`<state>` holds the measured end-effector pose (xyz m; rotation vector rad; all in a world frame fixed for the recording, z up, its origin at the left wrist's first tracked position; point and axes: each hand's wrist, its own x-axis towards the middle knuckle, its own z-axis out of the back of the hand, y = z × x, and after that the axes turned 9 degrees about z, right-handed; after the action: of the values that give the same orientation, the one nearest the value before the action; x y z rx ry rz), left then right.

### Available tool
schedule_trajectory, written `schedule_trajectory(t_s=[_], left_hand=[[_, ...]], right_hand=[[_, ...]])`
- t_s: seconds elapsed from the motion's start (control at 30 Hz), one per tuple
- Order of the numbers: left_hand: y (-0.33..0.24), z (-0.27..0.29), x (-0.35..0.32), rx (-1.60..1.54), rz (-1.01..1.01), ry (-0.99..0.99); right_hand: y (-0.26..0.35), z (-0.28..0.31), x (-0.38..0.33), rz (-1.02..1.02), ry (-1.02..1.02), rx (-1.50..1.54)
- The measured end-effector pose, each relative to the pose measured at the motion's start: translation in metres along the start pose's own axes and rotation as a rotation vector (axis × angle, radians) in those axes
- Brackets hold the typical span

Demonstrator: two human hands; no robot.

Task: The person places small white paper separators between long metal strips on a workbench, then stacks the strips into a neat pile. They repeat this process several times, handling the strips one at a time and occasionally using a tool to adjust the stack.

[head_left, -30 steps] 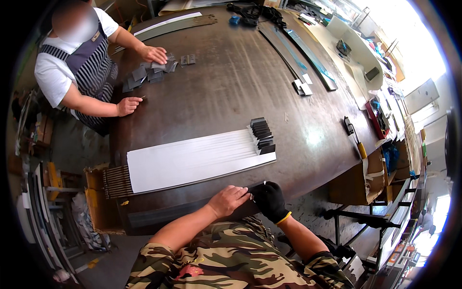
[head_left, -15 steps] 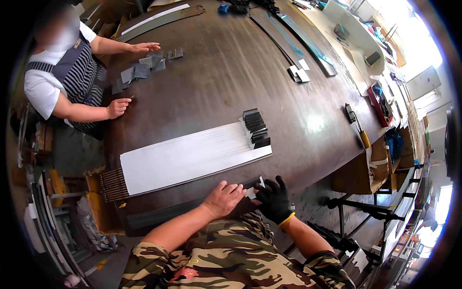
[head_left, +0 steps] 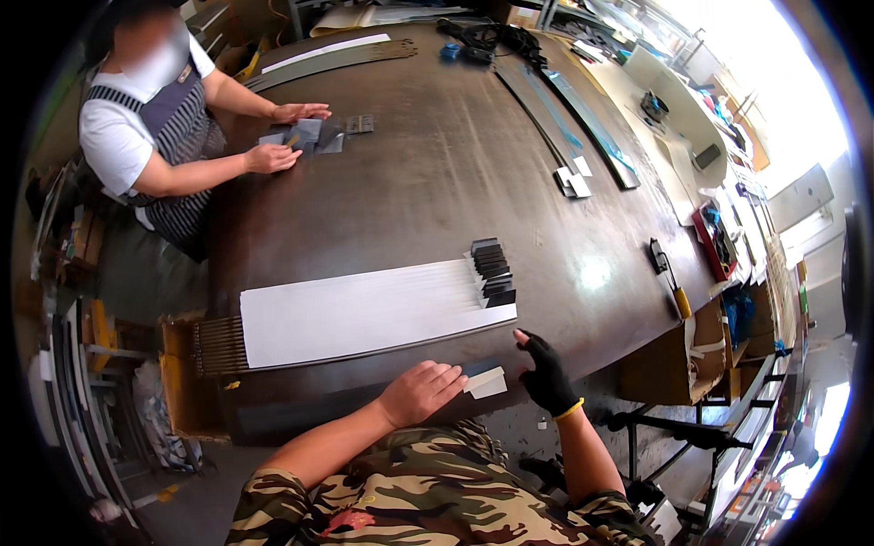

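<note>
At the table's near edge, the fingers of my bare left hand point(head_left: 421, 391) are closed together on a long dark strip point(head_left: 341, 400). A small white flap point(head_left: 486, 383) sticks out at the strip's right end, just beyond my fingertips. My right hand point(head_left: 548, 375), in a black glove with a yellow cuff, is to the right of the flap, fingers apart and holding nothing. In front of both hands lies a stack of long white strips point(head_left: 364, 314), with dark end pieces point(head_left: 492, 273) fanned out at its right end.
A co-worker point(head_left: 150, 127) at the far left handles grey square sheets point(head_left: 314, 135). Dark strips with blue film point(head_left: 592, 127) lie at the far right. A yellow-handled tool point(head_left: 681, 302) rests near the right edge, above a cardboard box point(head_left: 660, 359).
My right hand has let go of the strip's end, moved right and opened, and the white flap now shows. The co-worker's hands have come together over the grey sheets.
</note>
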<state>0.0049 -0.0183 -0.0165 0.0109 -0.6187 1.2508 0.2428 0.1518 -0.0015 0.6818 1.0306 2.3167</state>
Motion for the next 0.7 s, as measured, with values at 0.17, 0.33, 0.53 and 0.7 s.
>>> schedule_trajectory(t_s=[0.17,0.33,0.53,0.7], left_hand=[[0.000,0.031,0.002,-0.081,0.077,-0.122],[-0.020,0.088,0.004,-0.064,0.257,-0.382],[-0.033,0.073,-0.092,-1.592,1.169,0.066],[0.006,0.045,-0.151,-2.236,1.143,-1.086]], right_hand=[[0.041,-0.006,0.032,0.044,0.173,0.222],[0.055,-0.014,0.051,-0.099,0.104,0.197],[0.082,-0.019,0.062,-0.363,-0.115,0.718],[0.067,-0.015,0.054,-0.476,-0.082,0.655]])
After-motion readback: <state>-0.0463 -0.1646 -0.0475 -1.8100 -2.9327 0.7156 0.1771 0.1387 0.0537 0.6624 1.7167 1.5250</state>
